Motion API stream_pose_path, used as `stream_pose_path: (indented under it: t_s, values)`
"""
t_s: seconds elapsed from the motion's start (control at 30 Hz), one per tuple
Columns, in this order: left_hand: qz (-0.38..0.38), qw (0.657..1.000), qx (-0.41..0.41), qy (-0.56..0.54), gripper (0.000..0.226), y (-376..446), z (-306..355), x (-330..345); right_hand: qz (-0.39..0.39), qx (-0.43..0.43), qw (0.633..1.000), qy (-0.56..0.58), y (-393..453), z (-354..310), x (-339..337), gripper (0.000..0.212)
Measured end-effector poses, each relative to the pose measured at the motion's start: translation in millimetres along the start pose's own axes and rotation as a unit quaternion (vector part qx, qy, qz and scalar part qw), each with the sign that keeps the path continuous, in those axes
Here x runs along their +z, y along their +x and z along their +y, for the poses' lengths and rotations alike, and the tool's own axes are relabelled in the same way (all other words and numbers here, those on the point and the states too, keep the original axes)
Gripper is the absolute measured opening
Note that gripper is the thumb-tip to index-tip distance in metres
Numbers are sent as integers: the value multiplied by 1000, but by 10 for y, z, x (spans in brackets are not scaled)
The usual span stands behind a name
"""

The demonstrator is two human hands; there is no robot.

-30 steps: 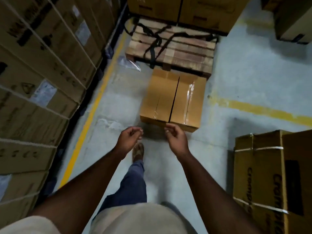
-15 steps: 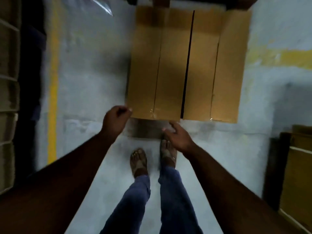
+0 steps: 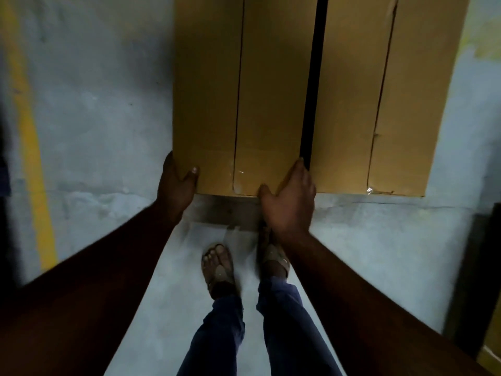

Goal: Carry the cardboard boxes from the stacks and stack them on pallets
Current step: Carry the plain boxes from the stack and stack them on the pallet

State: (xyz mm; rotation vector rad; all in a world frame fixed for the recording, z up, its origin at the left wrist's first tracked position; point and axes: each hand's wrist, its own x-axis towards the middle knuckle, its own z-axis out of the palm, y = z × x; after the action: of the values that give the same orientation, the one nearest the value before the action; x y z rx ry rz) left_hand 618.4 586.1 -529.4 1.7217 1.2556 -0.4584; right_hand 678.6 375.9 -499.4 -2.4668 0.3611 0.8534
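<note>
Both hands have come down onto the near box since half a second ago, when they hung just short of it. The left hand [image 3: 177, 185] now grips the near left corner of the left cardboard box [image 3: 238, 104], thumb on top, its fingers wrapped around the side and hidden. The right hand [image 3: 291, 202] lies over the near right corner, fingers curled into the dark gap beside the right cardboard box [image 3: 379, 104]. Both boxes lie flat on the grey floor [image 3: 95, 118], side by side, plain brown, seams taped, ahead of the sandalled feet [image 3: 219, 270].
</note>
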Motion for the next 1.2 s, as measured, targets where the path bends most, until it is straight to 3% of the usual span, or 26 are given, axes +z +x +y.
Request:
stream_pose_path:
  t_s: [0.1,0.2,0.27,0.43,0.5,0.6,0.73,0.9,1.2]
  values:
    - [-16,991,-93,-96,36,115,125,-210,-34,42,997,60,223,-47,-122,97]
    - [-113,982,-96,-116,69,240,214,-418,-143,83,961,221,404,-72,-260,86]
    - [-154,982,-65,-92,81,174,283,-493,-198,102,936,274,371,-72,-272,91]
    - [-9,998,-39,-58,45,-514,438,-836,-162,39,932,322,-260,-78,-648,78]
    - [34,995,-53,-71,50,-983,518,-1051,-169,17,934,313,-731,-112,-962,83]
    - [18,987,-52,-153,38,-1815,683,-1373,-168,17,927,336,-1495,-75,-1458,93]
    - [-46,978,-53,-195,45,-3095,729,-1857,-162,-3,922,350,-2664,-114,-2288,57]
    - [-21,967,-39,-252,44,-4630,377,-2209,-172,-53,923,339,-3894,9,-3044,56]
    - [31,947,115,-299,28,-7161,-458,-1407,-176,-158,904,355,-5370,1769,-3918,64]
